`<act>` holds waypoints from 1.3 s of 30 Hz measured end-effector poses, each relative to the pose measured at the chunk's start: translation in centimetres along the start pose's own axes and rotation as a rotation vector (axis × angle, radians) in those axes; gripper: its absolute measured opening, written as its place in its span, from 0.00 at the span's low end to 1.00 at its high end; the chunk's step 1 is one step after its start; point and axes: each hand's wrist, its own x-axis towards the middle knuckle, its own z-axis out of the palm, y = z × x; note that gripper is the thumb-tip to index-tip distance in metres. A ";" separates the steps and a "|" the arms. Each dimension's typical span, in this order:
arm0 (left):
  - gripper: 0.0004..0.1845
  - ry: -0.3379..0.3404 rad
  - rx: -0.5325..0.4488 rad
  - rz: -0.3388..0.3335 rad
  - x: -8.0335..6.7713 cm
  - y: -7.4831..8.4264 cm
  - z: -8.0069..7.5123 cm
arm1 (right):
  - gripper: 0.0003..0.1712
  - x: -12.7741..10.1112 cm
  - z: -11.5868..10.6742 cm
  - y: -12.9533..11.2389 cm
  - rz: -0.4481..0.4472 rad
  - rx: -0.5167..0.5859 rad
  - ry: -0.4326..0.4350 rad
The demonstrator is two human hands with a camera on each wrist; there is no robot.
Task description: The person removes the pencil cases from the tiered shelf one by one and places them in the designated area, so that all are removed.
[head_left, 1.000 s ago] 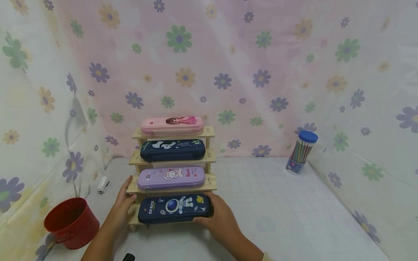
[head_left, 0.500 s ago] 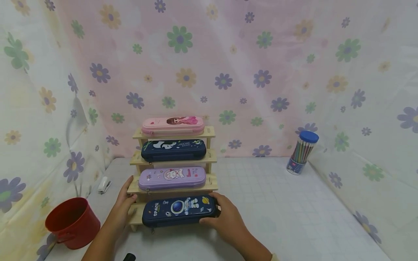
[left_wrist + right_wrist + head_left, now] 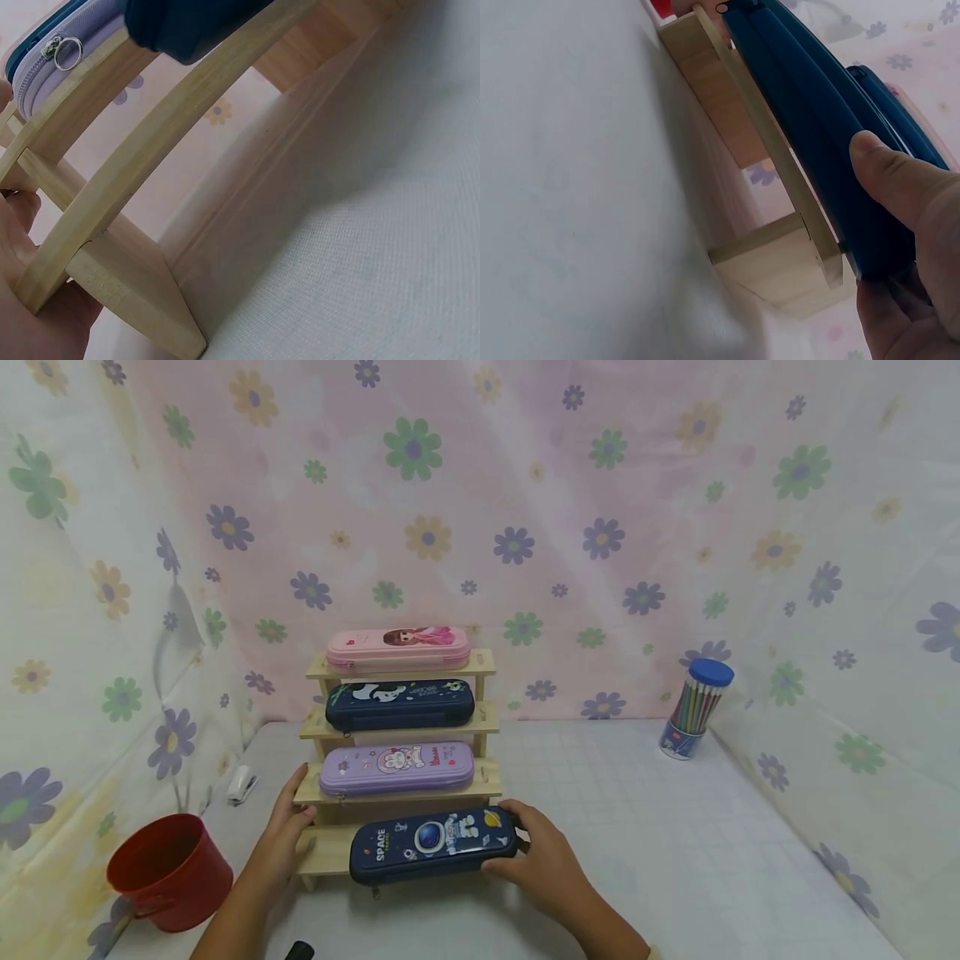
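Red metal shows at the near left, where a bucket (image 3: 168,872) stands on the white tabletop (image 3: 675,852), its lower side cut off by the folds of the flowered cloth (image 3: 525,485); farther back lies a small white object (image 3: 240,785), too small to tell what it is. Just right of it the left hand (image 3: 285,827) holds the left end of a wooden stepped rack (image 3: 483,777), fingers curled round the side rail; in the left wrist view only the edge of the palm (image 3: 19,247) shows against the wood (image 3: 112,277). A dark thing (image 3: 298,952) at the bottom edge is cropped and cannot be made out. On the rack, from far to near, lie a pink case (image 3: 397,648), a dark blue case (image 3: 399,704) and a lilac case (image 3: 396,768), their small print unreadable. The lowest, a navy case (image 3: 433,843), reads "SPACE" beside an astronaut picture; it sits tilted at the near step, its right end sticking out past the rack. The right hand (image 3: 543,864) grips that right end, thumb on the front face and fingers hidden behind; the right wrist view shows the thumb (image 3: 889,176) pressed on the case (image 3: 817,112). At the far right stands a clear tube of coloured pencils (image 3: 693,708) with a blue lid, its label illegible.
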 end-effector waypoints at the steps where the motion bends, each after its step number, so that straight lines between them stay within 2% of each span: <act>1: 0.41 0.000 -0.003 0.001 0.0 0.0 0.0 | 0.52 0.0 -0.1 0.1 0.006 -0.002 0.000; 9: 0.41 0.004 -0.022 0.014 0.0 0.0 0.0 | 0.52 -0.3 -1.3 1.0 0.029 -0.015 0.037; 16: 0.40 -0.011 -0.101 0.069 0.0 0.0 0.2 | 0.52 -0.4 -2.3 1.6 0.046 -0.017 0.073; 23: 0.40 0.006 -0.066 0.002 -0.1 0.1 0.3 | 0.53 -0.6 -3.4 2.1 0.041 -0.013 0.096; 29: 0.40 0.000 -0.091 0.040 -0.2 0.2 0.4 | 0.52 -0.7 -4.1 2.5 0.053 -0.030 0.108; 39: 0.40 0.001 -0.083 0.033 -0.2 0.0 0.3 | 0.54 -0.8 -5.4 3.5 0.066 -0.055 0.107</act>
